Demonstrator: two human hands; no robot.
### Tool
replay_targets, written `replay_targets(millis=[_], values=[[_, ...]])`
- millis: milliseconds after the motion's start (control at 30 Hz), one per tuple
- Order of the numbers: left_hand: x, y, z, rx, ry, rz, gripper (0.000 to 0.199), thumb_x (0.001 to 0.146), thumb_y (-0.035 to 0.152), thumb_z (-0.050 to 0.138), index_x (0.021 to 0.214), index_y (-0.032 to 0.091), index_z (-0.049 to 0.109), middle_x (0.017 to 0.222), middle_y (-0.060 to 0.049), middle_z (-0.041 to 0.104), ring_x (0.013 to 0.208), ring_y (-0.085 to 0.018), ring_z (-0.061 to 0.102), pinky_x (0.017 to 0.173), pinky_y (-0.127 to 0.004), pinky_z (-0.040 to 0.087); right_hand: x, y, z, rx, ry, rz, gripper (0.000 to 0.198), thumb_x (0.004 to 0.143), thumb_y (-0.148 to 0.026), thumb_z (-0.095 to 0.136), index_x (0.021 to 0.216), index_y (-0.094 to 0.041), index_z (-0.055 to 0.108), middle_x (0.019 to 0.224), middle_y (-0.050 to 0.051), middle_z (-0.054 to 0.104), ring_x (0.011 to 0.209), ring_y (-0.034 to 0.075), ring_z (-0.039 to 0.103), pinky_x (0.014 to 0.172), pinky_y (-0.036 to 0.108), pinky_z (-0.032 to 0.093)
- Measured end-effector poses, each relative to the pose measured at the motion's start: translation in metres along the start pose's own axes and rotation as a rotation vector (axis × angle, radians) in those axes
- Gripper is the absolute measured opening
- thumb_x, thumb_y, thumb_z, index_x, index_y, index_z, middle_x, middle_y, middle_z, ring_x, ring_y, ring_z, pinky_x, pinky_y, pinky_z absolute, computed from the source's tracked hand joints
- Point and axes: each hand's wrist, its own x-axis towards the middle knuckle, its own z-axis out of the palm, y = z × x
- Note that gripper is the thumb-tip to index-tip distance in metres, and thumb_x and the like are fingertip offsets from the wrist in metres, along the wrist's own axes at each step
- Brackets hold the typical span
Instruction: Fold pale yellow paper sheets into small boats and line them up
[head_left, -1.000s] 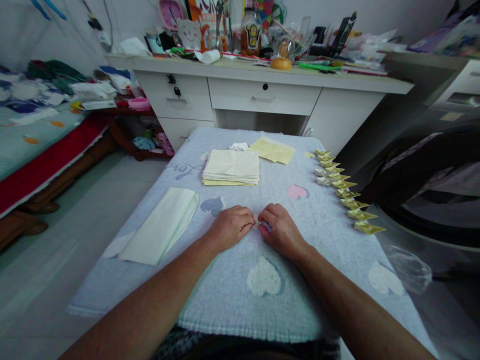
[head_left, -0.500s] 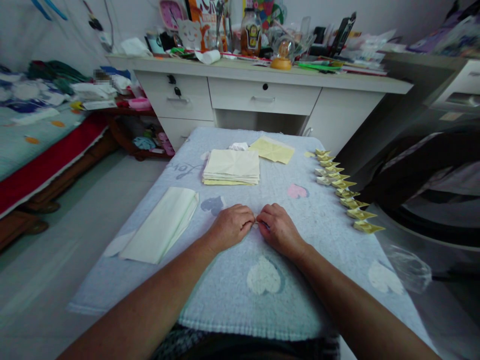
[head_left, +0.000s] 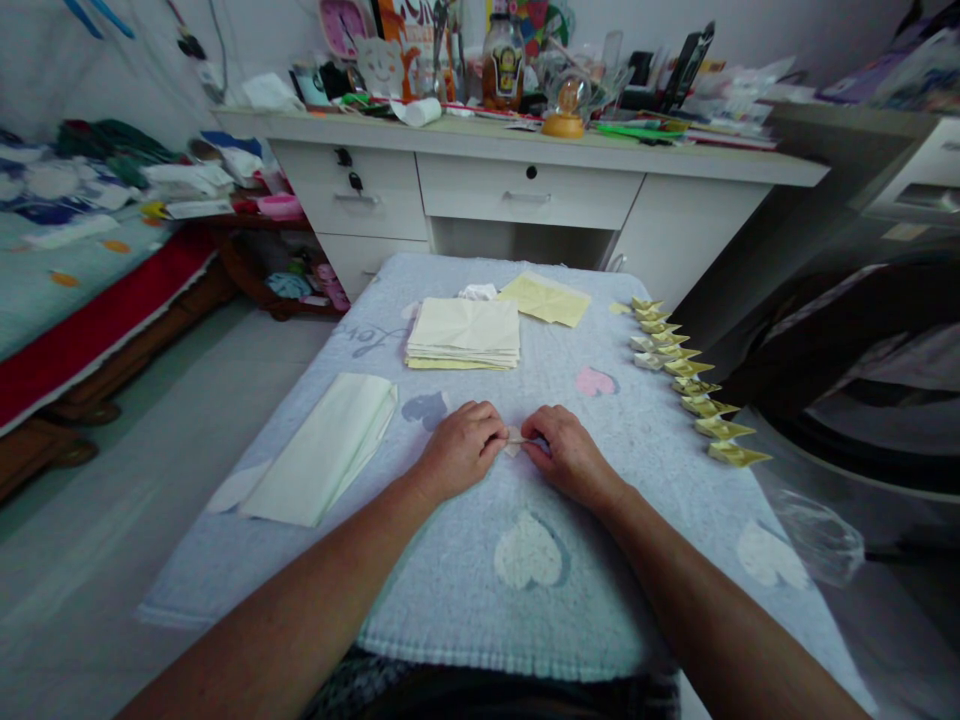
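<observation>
Between my hands is a small folded piece of paper (head_left: pixel 514 441), pale and mostly covered by my fingers. My left hand (head_left: pixel 466 443) pinches its left end, and my right hand (head_left: pixel 564 446) pinches the right end. Both hands are closed, low over the cloth-covered table (head_left: pixel 450 600). Beyond them lies a stack of cream paper sheets (head_left: pixel 465 330), with yellow paper (head_left: pixel 546 300) behind it to the right. To the left rests a larger folded pale sheet (head_left: pixel 322 450). Several folded yellow paper boats (head_left: pixel 705 407) form a row along the right edge.
A white desk (head_left: pixel 529 190) crowded with jars and small items stands behind the table. At the left is a bed (head_left: pixel 82 290); at the right, a dark front-loading washing machine (head_left: pixel 855 390). A clear plastic bag (head_left: pixel 817 540) hangs near the table's right edge.
My hands have moved slightly apart, the right one a little to the right, so more of the small folded paper shows between them. Everything else on the table stays in place.
</observation>
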Motion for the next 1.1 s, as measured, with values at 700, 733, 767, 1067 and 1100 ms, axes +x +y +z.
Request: replay_targets(millis=[700, 733, 767, 1067, 1100], values=[[0.002, 0.001, 0.001, -0.042, -0.008, -0.062, 0.013, 0.084, 0.015, 0.054, 0.075, 0.017, 0.063, 0.081, -0.004, 0.060, 0.082, -0.017, 0.057, 0.074, -0.030, 0.046, 0.002, -0.003, 0.000, -0.065, -0.024, 0.029, 0.015, 0.085, -0.013, 0.056, 0.074, -0.019, 0.064, 0.078, 0.003, 0.060, 0.078, 0.018, 0.046, 0.072, 0.031, 0.030], [0.002, 0.002, 0.000, -0.044, -0.011, -0.067, 0.013, 0.084, 0.015, 0.054, 0.075, 0.017, 0.063, 0.081, -0.004, 0.060, 0.082, -0.017, 0.057, 0.074, -0.030, 0.046, 0.002, -0.002, -0.001, -0.043, -0.027, 0.035, 0.013, 0.084, -0.012, 0.057, 0.075, -0.019, 0.064, 0.079, 0.003, 0.060, 0.079, 0.018, 0.046, 0.073, 0.031, 0.030], [0.002, 0.002, 0.000, -0.047, -0.012, -0.071, 0.013, 0.084, 0.015, 0.054, 0.075, 0.017, 0.063, 0.080, -0.004, 0.060, 0.082, -0.017, 0.057, 0.074, -0.029, 0.046, 0.001, -0.001, -0.002, -0.014, -0.032, 0.039, 0.012, 0.082, -0.010, 0.057, 0.077, -0.019, 0.064, 0.080, 0.003, 0.060, 0.079, 0.018, 0.047, 0.074, 0.031, 0.031], [0.002, 0.001, 0.000, -0.066, -0.021, -0.091, 0.010, 0.082, 0.014, 0.056, 0.075, 0.017, 0.063, 0.081, -0.003, 0.059, 0.082, -0.017, 0.057, 0.075, -0.029, 0.045, -0.003, 0.003, -0.009, 0.064, -0.019, 0.097, 0.016, 0.070, -0.008, 0.061, 0.084, -0.017, 0.060, 0.087, 0.004, 0.057, 0.084, 0.019, 0.049, 0.077, 0.031, 0.034], [0.002, 0.001, 0.000, -0.065, -0.022, -0.092, 0.010, 0.082, 0.013, 0.056, 0.075, 0.017, 0.062, 0.080, -0.003, 0.059, 0.082, -0.017, 0.056, 0.074, -0.029, 0.045, -0.002, 0.002, -0.008, 0.046, -0.024, 0.096, 0.013, 0.072, -0.011, 0.062, 0.083, -0.017, 0.060, 0.087, 0.004, 0.057, 0.085, 0.019, 0.049, 0.077, 0.032, 0.033]])
